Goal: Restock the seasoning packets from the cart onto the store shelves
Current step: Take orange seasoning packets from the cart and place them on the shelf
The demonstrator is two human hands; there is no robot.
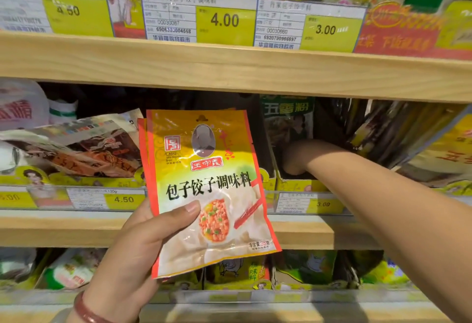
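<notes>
My left hand (143, 241) grips a small stack of yellow and orange seasoning packets (204, 169) with a dumpling picture, held upright in front of the middle shelf. My right hand (297, 156) reaches deep into a yellow display box (293, 185) on that middle shelf, beside green five-spice packets (287, 116). Its fingers are bent down inside the box and hidden, so I cannot tell whether they hold anything.
Wooden shelf boards (229, 70) run across above and below the middle shelf. Price tags (224, 20) line the shelf edges. Brown packets (84, 149) lie flat at left, dark packets (383, 128) lean at right. More yellow boxes (237, 271) fill the lower shelf.
</notes>
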